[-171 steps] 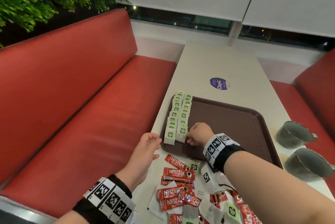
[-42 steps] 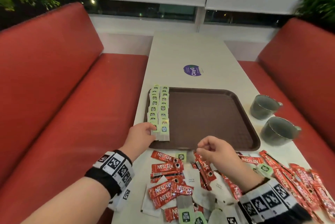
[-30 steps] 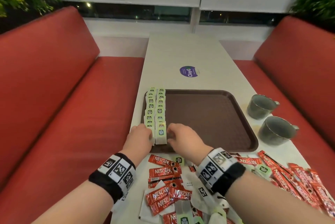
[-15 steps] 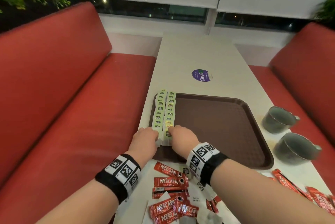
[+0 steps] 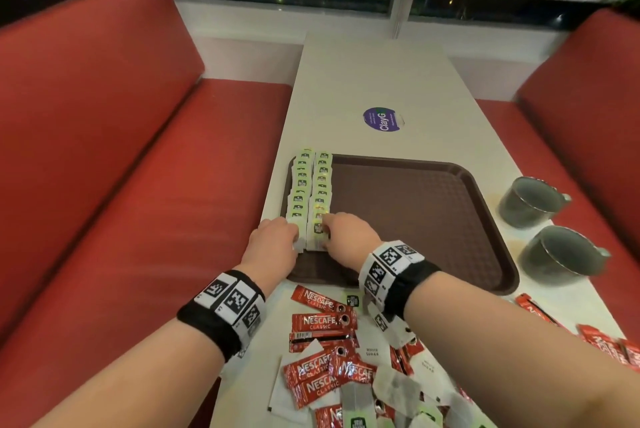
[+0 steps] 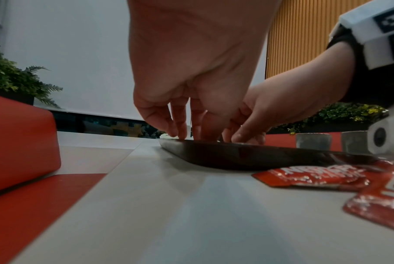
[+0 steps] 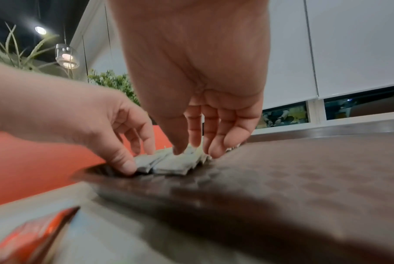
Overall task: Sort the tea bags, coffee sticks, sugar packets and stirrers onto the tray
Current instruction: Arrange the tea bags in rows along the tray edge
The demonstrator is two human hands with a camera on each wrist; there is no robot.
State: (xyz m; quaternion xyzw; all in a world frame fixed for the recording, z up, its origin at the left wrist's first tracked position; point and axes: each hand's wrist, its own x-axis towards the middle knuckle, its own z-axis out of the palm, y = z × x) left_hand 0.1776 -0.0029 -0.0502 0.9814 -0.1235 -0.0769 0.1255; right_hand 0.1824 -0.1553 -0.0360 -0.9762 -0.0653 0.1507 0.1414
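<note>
- Risk: my left hand point(image 5: 277, 240) and right hand point(image 5: 346, 237) both press down on the near end of the tea bags point(image 5: 313, 192); push too hard or slide sideways and the overlapped rows fan out or skew.
- Risk: the left row hugs the tray point(image 5: 415, 213) rim at 9 o'clock; a nudge that way could tip bags over the rim onto the worktop point(image 5: 374, 81).
- Risk: lifting my fingers fast could drag the top bag along, since the bags look light and loose.
- Left hand: fingers bent downward, tips resting on the nearest bags of the left row, nothing gripped, as the right wrist view shows.
- Right hand: fingers fairly straight, tips touching the nearest bags of the right row, nothing held.
- Tea bags: two neat overlapped rows, white envelopes with green tags, running from 6 to 12 o'clock along the tray's left side.
- Rest of the tray is bare brown textured plastic.
- Unsorted pile at 6 o'clock on the worktop: red coffee sticks point(image 5: 323, 322), white sugar packets point(image 5: 372, 351), more loose tea bags, all jumbled.
- Stirrers: can't spot any.
- Two grey cups point(image 5: 561, 254) sit at 3 o'clock beside the tray; a wide sweep could knock them.
</note>
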